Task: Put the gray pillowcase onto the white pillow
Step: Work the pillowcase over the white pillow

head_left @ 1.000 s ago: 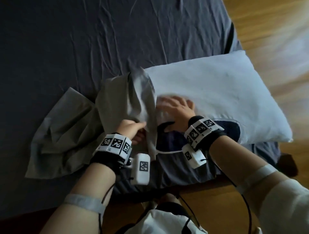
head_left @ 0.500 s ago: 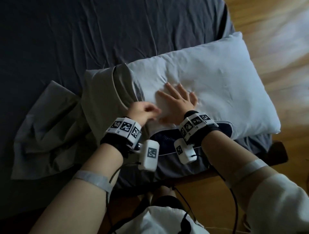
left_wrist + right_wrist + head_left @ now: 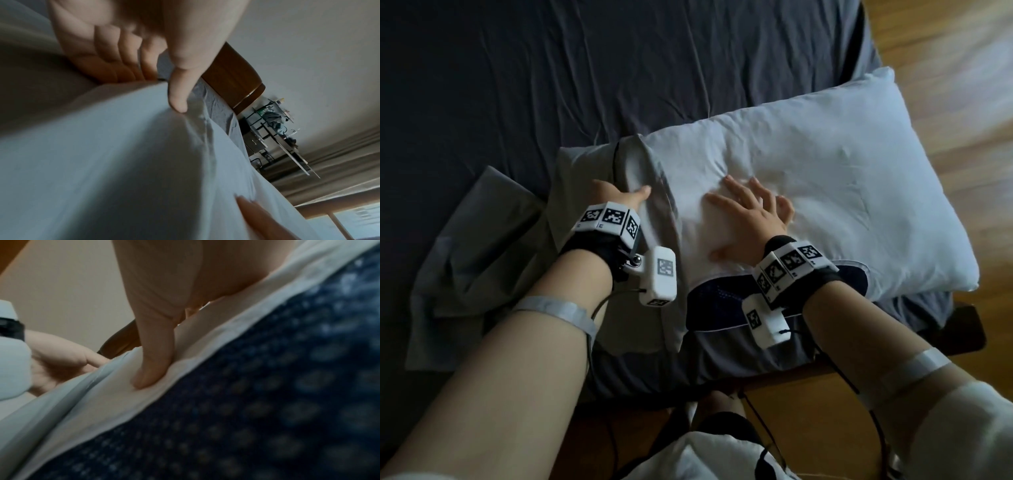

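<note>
a plump white rectangular pillow (image 3: 825,192) lies in the middle and right of the head view, on a bed with a dark gray wrinkled sheet (image 3: 585,68). its right end hangs over the bed edge, above a brown wooden floor (image 3: 945,51). the soft gray cotton pillowcase (image 3: 482,260) is at the lower left of the frame; its open mouth is already pulled over the left end of the pillow, and the rest of it lies crumpled and flat on the sheet further left.

the left hand (image 3: 616,198) is at the mouth of the pillowcase. in the left wrist view its fingers (image 3: 123,53) are curled into the gray fabric fold and the thumb presses down on the pillow, so it grips the edge of the pillowcase. the right hand (image 3: 750,216) lies flat on top of the pillow, in the centre of the frame, with fingers spread and straight, pressing the white surface down so a hollow forms around it. in the right wrist view the thumb (image 3: 152,369) pushes into the white cloth.

a dark blue dotted patch (image 3: 719,301) shows at the lower edge of the pillow, under the right wrist. both wrists carry white marker bands (image 3: 609,219) and small white camera boxes.
</note>
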